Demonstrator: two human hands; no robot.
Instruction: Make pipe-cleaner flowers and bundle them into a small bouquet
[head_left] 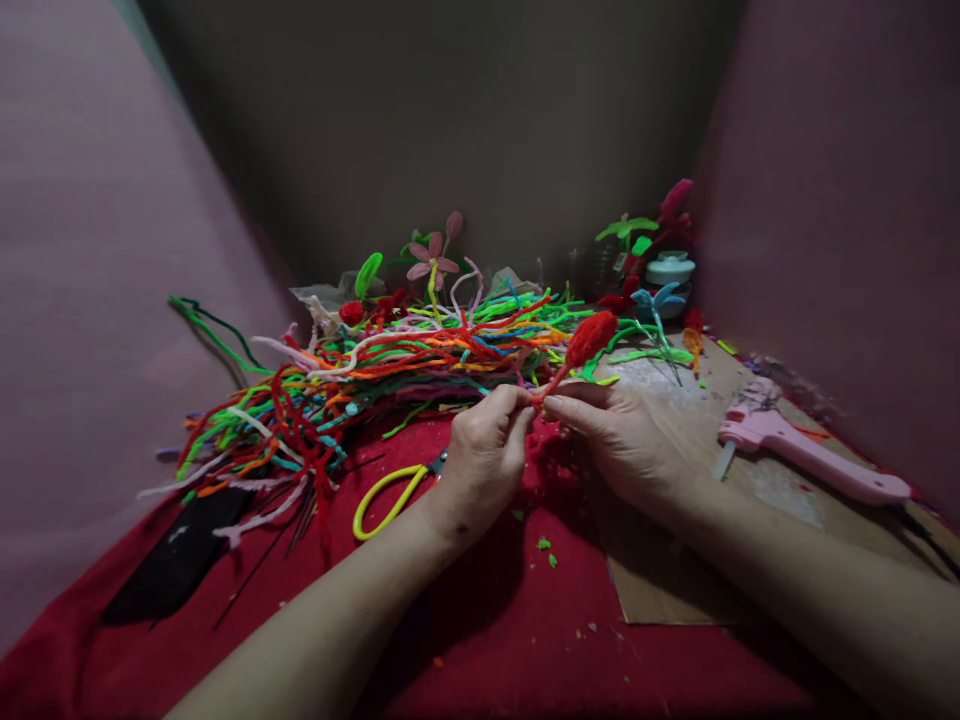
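Both hands meet at the middle of the table, fingers pinched close together. My left hand (491, 445) grips the lower end of a red pipe cleaner petal (591, 340) between thumb and fingers. Beside it, my right hand (619, 440) pinches the same stem end from the other side. The petal's fuzzy oval head points up and right above the right hand. Just left of my left wrist lies a pair of scissors with yellow handles (386, 505), its blades partly hidden by the hand. Behind the hands spreads a large heap of many-coloured pipe cleaners (420, 350).
A pink hot glue gun (810, 445) rests on a cardboard sheet (660, 590) at right. A black flat object (180, 555) lies at left on the red cloth (480, 640). At the back stand a pink pipe cleaner flower (433, 262) and a light blue jar (670, 270).
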